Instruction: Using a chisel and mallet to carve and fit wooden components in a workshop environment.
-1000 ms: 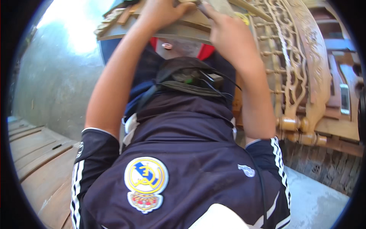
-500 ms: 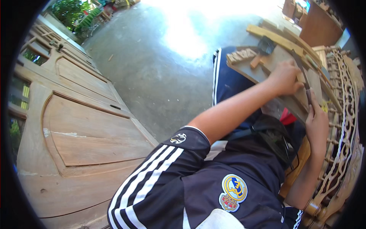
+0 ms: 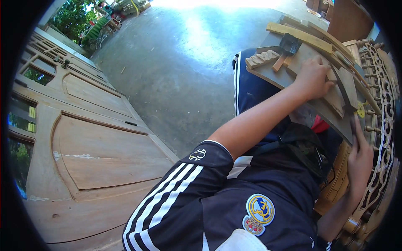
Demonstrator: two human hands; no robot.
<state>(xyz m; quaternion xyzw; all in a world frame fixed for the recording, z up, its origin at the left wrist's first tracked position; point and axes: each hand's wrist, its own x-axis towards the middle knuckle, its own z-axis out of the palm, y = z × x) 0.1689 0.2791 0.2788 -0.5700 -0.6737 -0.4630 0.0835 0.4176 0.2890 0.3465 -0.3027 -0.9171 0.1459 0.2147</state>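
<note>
A flat board (image 3: pixel 274 77) rests across my lap, with wooden pieces on it. My left hand (image 3: pixel 314 78) is closed over a small wood block (image 3: pixel 331 75), pressing it down on a flat light wood piece (image 3: pixel 335 100). Low at the right, my right hand (image 3: pixel 361 152) grips the near end of a long, dark, narrow tool (image 3: pixel 347 93); it looks like a file, but its kind is not certain. Its blade runs along the block's right side, close to my left fingers. Beyond my left hand lie a black-headed hammer (image 3: pixel 289 44) and a carved wood piece (image 3: pixel 262 58).
Long wooden strips (image 3: pixel 301 37) lie along the board's far side. Carved, turned furniture (image 3: pixel 372 121) stands close on my right. A large panelled wooden door (image 3: pixel 104 150) lies on my left, beside the concrete floor (image 3: pixel 159 83). A dark bag (image 3: pixel 303 146) sits at my waist.
My right hand has moved nearer my body and to the right, drawing the dark tool back with it. The left hand stays nearly in place on the block.
</note>
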